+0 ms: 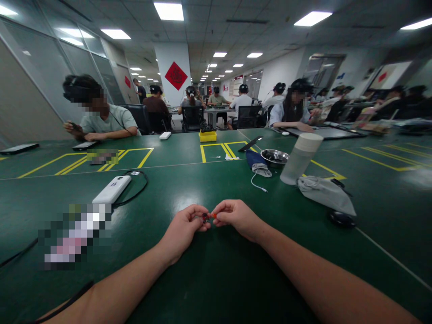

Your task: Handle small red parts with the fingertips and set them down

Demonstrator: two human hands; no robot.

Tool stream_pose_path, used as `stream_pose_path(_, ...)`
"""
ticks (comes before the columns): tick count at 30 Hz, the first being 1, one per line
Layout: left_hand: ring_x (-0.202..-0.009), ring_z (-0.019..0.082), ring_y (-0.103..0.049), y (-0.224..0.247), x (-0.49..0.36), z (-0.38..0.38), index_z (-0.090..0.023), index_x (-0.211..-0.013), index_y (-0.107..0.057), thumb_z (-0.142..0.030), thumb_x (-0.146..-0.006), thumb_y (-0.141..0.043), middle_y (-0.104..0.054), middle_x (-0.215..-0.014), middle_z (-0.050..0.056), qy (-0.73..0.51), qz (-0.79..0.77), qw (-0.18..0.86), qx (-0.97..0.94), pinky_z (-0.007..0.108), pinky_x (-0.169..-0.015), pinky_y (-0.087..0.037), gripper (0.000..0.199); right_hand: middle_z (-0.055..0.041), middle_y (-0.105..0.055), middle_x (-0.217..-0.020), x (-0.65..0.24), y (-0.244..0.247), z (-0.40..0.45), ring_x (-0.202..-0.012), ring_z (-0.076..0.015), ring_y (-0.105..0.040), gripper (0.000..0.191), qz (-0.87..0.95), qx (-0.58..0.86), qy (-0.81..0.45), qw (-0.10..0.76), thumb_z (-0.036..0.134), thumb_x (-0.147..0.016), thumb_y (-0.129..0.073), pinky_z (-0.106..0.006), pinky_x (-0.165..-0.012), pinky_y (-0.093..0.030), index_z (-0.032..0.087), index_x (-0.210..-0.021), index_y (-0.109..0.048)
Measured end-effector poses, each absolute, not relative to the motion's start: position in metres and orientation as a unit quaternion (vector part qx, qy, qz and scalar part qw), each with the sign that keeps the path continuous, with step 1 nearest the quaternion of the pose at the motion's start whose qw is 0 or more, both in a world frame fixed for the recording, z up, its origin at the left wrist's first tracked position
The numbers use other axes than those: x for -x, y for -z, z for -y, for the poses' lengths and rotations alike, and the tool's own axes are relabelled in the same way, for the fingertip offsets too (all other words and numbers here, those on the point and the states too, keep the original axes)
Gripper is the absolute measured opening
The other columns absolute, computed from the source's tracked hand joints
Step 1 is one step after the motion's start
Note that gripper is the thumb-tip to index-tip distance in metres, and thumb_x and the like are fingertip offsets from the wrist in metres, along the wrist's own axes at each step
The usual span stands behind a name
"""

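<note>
Just above the green table (189, 184), my two hands meet near the middle of the view. My left hand (184, 227) is closed round a small dark and red piece (205, 218), which its fingers partly cover. The fingertips of my right hand (236, 218) pinch a small orange piece (214, 216) right beside it. Whether the two pieces touch is too small to tell.
On the left lie a white power bank (112, 189) with a black cable and a blurred-out object (77, 236). To the right are a clear bottle (300, 159), a metal bowl (275, 156), a grey pouch (326, 193) and a black mouse (341, 219). People sit beyond.
</note>
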State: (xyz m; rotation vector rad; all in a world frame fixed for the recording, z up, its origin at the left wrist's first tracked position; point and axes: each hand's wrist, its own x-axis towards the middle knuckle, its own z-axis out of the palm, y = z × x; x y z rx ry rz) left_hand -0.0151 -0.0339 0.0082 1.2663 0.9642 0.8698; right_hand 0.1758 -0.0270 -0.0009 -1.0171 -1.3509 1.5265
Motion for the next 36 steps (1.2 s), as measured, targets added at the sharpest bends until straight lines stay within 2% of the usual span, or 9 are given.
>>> stream_pose_path(5,-0.075,0.013,-0.063,-0.0093,0.0157,0.0349,-0.015,-0.095,-0.060,-0.015,-0.077,-0.054,-0.064,-0.083,0.004,-0.380,-0.417,0.604,-0.563,0.025,-0.071,-0.048,0.019,-0.0036,-0.068,-0.071,-0.1755,0.0003,0.0277,-0.068,-0.0138,-0.065,0.018,0.556,0.404,-0.599,0.410,0.018,-0.068,-0.070,-0.028,-0.069,-0.053,0.012,-0.084,-0.064)
stream_pose_path(12,-0.069,0.012,-0.062,-0.0104,0.0151,0.0351,-0.016,-0.108,-0.056,-0.012,-0.072,-0.059,-0.064,-0.083,0.002,-0.393,-0.416,0.603,-0.555,0.025,-0.068,-0.047,0.037,-0.0040,-0.068,-0.073,-0.1761,0.0012,0.0278,-0.070,-0.0145,-0.065,0.020,0.554,0.395,-0.608,0.409,0.019,-0.067,-0.071,-0.029,-0.071,-0.052,0.012,-0.085,-0.064)
stream_pose_path(18,-0.072,0.014,-0.062,-0.0074,0.0160,0.0328,-0.012,-0.102,-0.059,-0.019,-0.077,-0.060,-0.066,-0.082,0.007,-0.385,-0.417,0.615,-0.547,0.026,-0.070,-0.049,0.026,-0.0041,-0.068,-0.072,-0.1752,-0.0006,0.0283,-0.067,-0.0134,-0.064,0.023,0.558,0.384,-0.610,0.411,0.022,-0.067,-0.073,-0.029,-0.069,-0.052,0.011,-0.085,-0.065)
stream_pose_path(27,-0.075,0.014,-0.063,-0.0044,0.0174,0.0325,-0.013,-0.103,-0.061,-0.018,-0.078,-0.059,-0.067,-0.086,0.007,-0.378,-0.406,0.618,-0.557,0.027,-0.074,-0.050,0.026,-0.0058,-0.069,-0.077,-0.1757,-0.0004,0.0285,-0.076,-0.0162,-0.067,0.024,0.549,0.380,-0.618,0.415,0.023,-0.067,-0.075,-0.030,-0.075,-0.052,0.012,-0.086,-0.065)
stream_pose_path(32,-0.077,0.015,-0.064,-0.0063,0.0167,0.0332,-0.014,-0.103,-0.061,-0.018,-0.078,-0.059,-0.068,-0.085,0.008,-0.379,-0.414,0.615,-0.554,0.028,-0.075,-0.050,0.025,-0.0068,-0.068,-0.081,-0.1756,0.0003,0.0272,-0.078,-0.0172,-0.068,0.021,0.517,0.395,-0.633,0.420,0.030,-0.074,-0.069,-0.032,-0.077,-0.053,0.011,-0.084,-0.065)
stream_pose_path(36,-0.076,0.014,-0.064,-0.0078,0.0161,0.0338,-0.014,-0.108,-0.058,-0.015,-0.075,-0.060,-0.067,-0.086,0.006,-0.389,-0.412,0.620,-0.543,0.028,-0.075,-0.049,0.033,-0.0079,-0.069,-0.082,-0.1754,0.0006,0.0274,-0.079,-0.0182,-0.068,0.022,0.521,0.393,-0.633,0.416,0.028,-0.072,-0.070,-0.033,-0.078,-0.053,0.011,-0.085,-0.065)
